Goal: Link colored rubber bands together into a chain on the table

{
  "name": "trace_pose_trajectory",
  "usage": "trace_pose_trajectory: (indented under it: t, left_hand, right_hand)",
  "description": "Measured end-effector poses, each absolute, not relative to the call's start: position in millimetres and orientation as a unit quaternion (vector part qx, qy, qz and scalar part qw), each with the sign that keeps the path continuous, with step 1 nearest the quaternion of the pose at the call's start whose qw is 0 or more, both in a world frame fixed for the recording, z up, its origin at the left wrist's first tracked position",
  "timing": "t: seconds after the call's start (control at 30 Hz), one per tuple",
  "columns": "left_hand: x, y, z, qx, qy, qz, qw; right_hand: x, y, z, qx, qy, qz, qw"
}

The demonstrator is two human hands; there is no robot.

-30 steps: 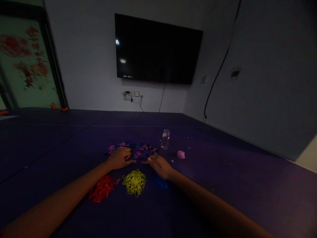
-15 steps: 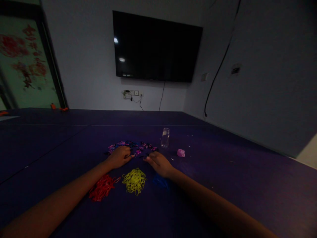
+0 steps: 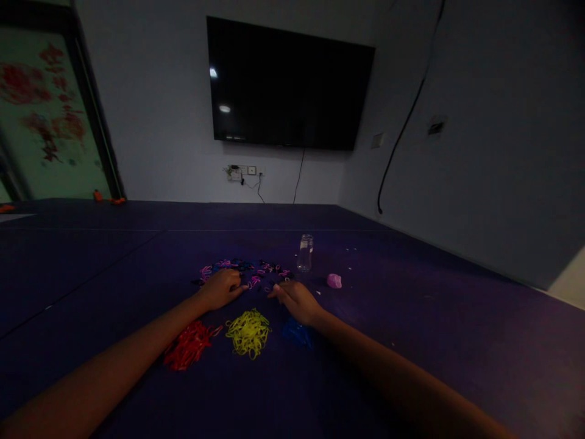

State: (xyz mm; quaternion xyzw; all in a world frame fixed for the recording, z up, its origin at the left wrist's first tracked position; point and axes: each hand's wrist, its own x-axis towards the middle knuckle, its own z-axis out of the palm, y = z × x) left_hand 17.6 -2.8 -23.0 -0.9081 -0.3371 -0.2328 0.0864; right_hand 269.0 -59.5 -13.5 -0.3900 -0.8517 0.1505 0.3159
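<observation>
Small rubber bands lie on the dark purple surface. My left hand (image 3: 221,289) rests at the near left edge of a loose mixed pile of pink, blue and black rubber bands (image 3: 234,264). Its thumb is stretched to the right, apart from the bent fingers, and I see nothing held. My right hand (image 3: 297,300) is at the pile's right side, thumb and forefinger brought together; anything between them is too small to make out. Nearer me lie a red rubber band pile (image 3: 189,345), a yellow rubber band pile (image 3: 249,333) and, by the right wrist, a blue rubber band pile (image 3: 297,333).
Beyond my right hand a clear bottle (image 3: 305,253) stands upright. A pink lump-like object (image 3: 334,281) lies to its right, with small white scraps around. A large television (image 3: 290,85) hangs on the far wall, above sockets and cables.
My right hand has shifted slightly right and its fingertips have drawn back from the mixed pile. More of the blue pile shows. My left hand has hardly moved.
</observation>
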Motion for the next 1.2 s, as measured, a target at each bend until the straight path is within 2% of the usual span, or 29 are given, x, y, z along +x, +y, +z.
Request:
trace_pose_trajectory:
  t: [0.43,0.8,1.2]
  left_hand:
    - [18.7,-6.9,-18.4,-0.913,-0.329,-0.229,0.072]
    - [21.1,-8.4,-15.4,-0.911,-0.336,-0.227,0.074]
    - [21.6,-9.4,-14.5,-0.908,-0.348,-0.22,0.071]
  right_hand:
    - [270.5,-51.2,-18.7,-0.372,-0.793,0.33,0.352]
    - [269.9,-49.2,-19.2,-0.398,-0.835,0.235,0.297]
    - [271.2,-47.5,-21.6,-0.37,-0.869,0.178,0.276]
